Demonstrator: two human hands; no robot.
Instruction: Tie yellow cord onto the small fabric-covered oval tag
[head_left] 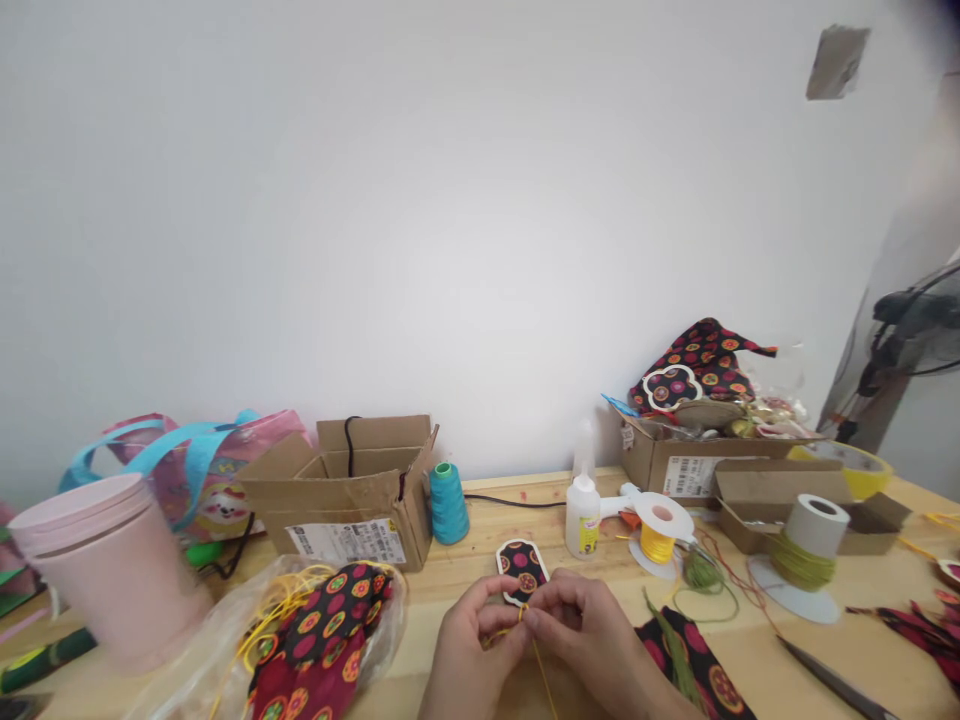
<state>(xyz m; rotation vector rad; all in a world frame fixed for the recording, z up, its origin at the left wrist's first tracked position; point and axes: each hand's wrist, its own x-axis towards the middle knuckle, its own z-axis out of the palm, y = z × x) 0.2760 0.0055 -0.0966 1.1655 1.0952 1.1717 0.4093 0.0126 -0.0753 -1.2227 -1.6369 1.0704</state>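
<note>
left hand (pixel 472 640): fingertips pinched on the yellow cord (pixel 541 672), near the bottom edge of the view.
right hand (pixel 581 625): touching the left one, also pinching the cord, just under the patterned oval piece (pixel 523 571).
oval piece: upright between both hands, dark cloth with pink dots.
doing it well: i think the grip must be close to the piece and the cord tight, so it does not slip.
table (pixel 480 530): pale wood; glue bottle (pixel 583 517) and yellow spool (pixel 658 535) just beyond the right hand, cardboard box (pixel 349 495) and teal spool (pixel 448 503) beyond the left.
room: plain white wall; a fan (pixel 911 330) far to the right.
</note>
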